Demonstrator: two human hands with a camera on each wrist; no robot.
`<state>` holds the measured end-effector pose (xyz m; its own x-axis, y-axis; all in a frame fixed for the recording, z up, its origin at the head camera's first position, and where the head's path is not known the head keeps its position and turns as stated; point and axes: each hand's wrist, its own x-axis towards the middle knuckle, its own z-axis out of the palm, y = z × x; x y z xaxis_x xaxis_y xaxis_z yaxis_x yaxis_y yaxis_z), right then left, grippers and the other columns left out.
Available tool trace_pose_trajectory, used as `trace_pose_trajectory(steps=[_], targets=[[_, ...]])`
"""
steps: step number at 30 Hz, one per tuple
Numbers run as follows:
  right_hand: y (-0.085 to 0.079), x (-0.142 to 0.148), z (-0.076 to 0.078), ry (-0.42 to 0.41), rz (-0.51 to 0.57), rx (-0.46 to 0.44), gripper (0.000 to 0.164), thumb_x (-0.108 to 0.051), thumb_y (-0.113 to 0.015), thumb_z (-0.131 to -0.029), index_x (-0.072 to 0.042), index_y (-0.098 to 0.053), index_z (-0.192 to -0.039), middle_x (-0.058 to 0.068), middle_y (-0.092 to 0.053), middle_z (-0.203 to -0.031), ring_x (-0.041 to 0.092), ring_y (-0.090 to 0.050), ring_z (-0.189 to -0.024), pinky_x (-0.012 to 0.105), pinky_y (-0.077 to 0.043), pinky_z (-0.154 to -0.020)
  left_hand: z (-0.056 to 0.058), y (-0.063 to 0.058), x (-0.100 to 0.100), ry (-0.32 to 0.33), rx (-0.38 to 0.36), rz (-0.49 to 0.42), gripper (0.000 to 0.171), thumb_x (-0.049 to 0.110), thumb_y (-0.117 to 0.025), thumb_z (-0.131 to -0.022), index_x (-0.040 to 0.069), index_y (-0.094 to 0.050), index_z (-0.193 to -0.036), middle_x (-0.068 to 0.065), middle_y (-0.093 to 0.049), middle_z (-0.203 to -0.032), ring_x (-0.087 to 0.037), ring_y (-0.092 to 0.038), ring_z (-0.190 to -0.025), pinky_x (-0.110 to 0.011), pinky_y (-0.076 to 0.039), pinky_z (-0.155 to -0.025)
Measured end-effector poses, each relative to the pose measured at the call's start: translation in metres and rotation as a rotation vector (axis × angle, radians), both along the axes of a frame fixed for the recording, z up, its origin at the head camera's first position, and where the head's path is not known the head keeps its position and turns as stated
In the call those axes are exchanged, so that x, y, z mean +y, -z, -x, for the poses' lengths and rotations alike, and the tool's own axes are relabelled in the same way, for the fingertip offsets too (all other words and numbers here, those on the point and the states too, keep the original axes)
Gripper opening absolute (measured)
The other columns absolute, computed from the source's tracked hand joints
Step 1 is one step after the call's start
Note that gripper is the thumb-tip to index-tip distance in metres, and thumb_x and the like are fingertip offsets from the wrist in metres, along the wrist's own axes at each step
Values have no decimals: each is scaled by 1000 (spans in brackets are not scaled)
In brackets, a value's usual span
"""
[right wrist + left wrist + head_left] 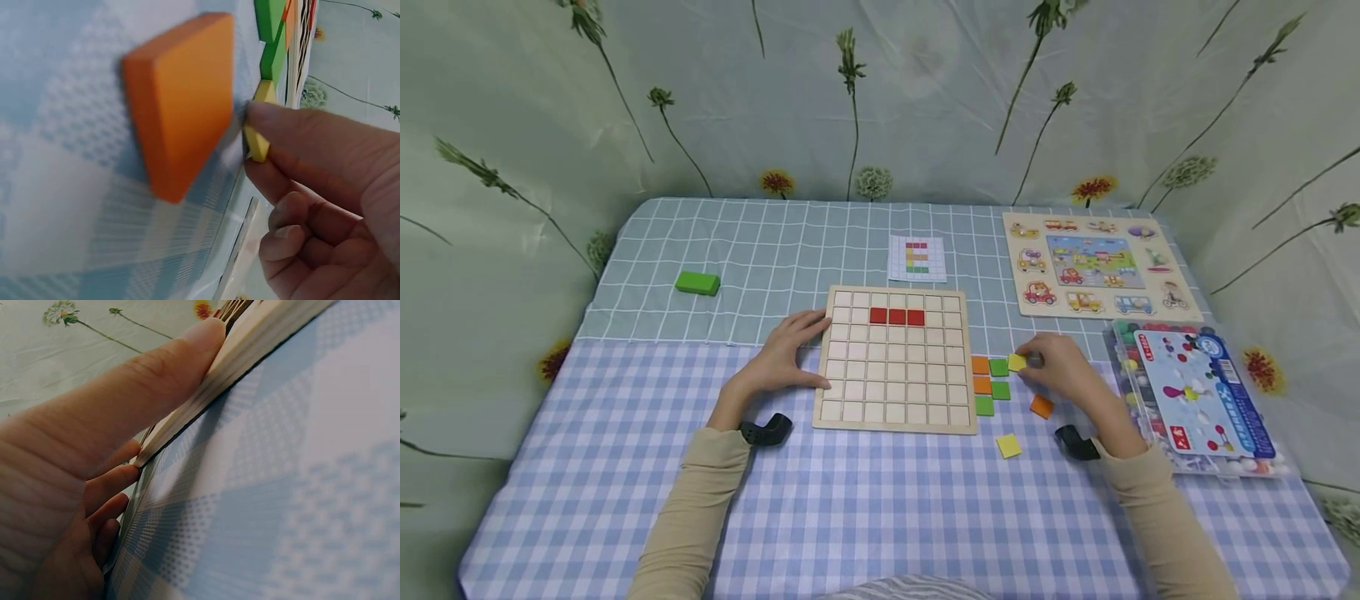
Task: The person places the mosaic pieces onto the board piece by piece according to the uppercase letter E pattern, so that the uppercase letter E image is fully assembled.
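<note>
Right wrist view: the right hand (pixel 331 203) pinches a yellow tile (pixel 267 92) beside a green tile (pixel 273 60), though whether lifted is unclear; a light edge grip suits, with the left hand (pixel 784 354), fingers spread, bracing the board (pixel 916 368).

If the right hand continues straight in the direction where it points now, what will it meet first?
Beyond the yellow square tile that the right hand pinches, the first thing is probably the uppermost green square tile in the head view; whether the two tiles touch is unclear.
</note>
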<state>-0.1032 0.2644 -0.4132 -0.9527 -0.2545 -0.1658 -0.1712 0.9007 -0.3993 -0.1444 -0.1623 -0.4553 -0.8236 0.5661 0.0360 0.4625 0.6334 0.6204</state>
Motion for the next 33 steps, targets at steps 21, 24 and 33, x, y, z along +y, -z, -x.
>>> trace_pose_trajectory(steps=[21, 24, 33], targets=[[5, -32, 9, -68, 109, 231, 23, -12, -73, -79, -2, -72, -99, 11, -68, -88, 14, -46, -65, 24, -36, -58, -2, 2, 0, -4, -4, -3, 101, 35, -86, -62, 3, -36, -144, -18, -30, -152, -38, -21, -141, -59, -17, -111], [4, -43, 13, -100, 115, 240, 24, -13, -73, -79, -1, -72, -99, 12, -68, -89, 15, -49, -66, 24, -38, -59, -2, 2, 0, -3, -5, 1, 101, 35, -86, -62, 3, -36, -144, -18, -30, -152, -37, -21, -141, -59, -17, -111], [-3, -75, 22, -151, 131, 234, 25, -13, -74, -78, 1, -71, -100, 13, -68, -94, 23, -57, -78, 33, -47, -68, 0, 1, 0, -11, 2, 10, 101, 37, -86, -62, 4, -36, -144, -17, -30, -152, -37, -21, -141, -59, -18, -111]])
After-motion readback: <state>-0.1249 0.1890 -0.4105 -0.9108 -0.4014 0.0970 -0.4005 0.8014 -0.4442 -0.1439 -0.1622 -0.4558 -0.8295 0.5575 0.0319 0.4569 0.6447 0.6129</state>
